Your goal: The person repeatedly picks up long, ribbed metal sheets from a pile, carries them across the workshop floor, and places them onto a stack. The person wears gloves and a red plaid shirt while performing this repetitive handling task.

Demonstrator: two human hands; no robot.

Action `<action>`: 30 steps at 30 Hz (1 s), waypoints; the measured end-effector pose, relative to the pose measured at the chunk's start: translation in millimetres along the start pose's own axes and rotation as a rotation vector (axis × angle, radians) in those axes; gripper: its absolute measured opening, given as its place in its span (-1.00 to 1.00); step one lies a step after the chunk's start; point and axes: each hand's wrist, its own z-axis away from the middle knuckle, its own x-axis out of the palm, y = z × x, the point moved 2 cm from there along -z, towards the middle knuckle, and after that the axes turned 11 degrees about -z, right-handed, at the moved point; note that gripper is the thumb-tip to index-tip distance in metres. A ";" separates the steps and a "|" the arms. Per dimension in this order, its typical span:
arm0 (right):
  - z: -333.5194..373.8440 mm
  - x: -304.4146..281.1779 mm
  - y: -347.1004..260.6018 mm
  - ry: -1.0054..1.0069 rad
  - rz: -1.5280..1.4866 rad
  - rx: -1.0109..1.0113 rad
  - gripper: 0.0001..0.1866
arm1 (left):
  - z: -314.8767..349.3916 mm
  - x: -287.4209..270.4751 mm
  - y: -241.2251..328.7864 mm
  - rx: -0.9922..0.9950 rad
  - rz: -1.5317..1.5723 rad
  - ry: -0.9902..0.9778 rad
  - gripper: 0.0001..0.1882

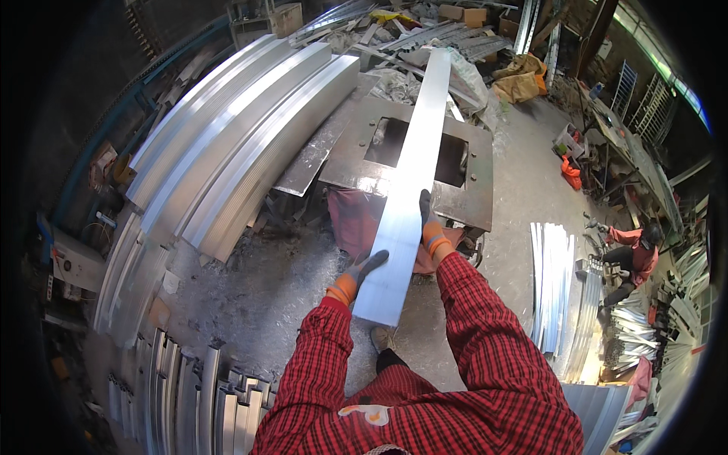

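Observation:
A long, wide silver metal profile (413, 167) stretches away from me, its near end tilted toward my body. My left hand (359, 278), in a grey and orange work glove, grips its left edge close to the near end. Farther up, my right hand (431, 221), gloved the same way, is closed around the right edge. The profile's far part lies over a steel machine table (475, 201) with a rectangular opening. Most of my fingers are hidden under the profile.
Stacks of long metal profiles (250, 144) stand at the left. More lie lower left (205, 402) and right (552, 280). At the right, a person in red (644, 254) sits or crouches. Scrap, sacks (519, 80) and bags fill the back. Red cloth (353, 220) hangs below the table.

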 end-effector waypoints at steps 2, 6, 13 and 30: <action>-18.1 -0.3 -20.0 -0.035 -0.053 0.031 -0.06 | -12.7 1.3 21.4 0.064 -0.031 0.007 -0.26; -21.5 -0.5 -1.5 -0.051 -0.063 0.039 -0.05 | -17.4 -12.6 9.1 0.105 -0.082 0.018 -0.22; 71.8 -17.2 131.7 0.103 0.138 -0.264 -0.02 | 81.9 -46.7 -80.1 0.127 -0.281 -0.007 -0.07; 270.6 44.9 226.3 0.089 0.076 -0.092 -0.19 | 405.2 -85.7 -291.6 -0.015 -0.151 0.006 -0.05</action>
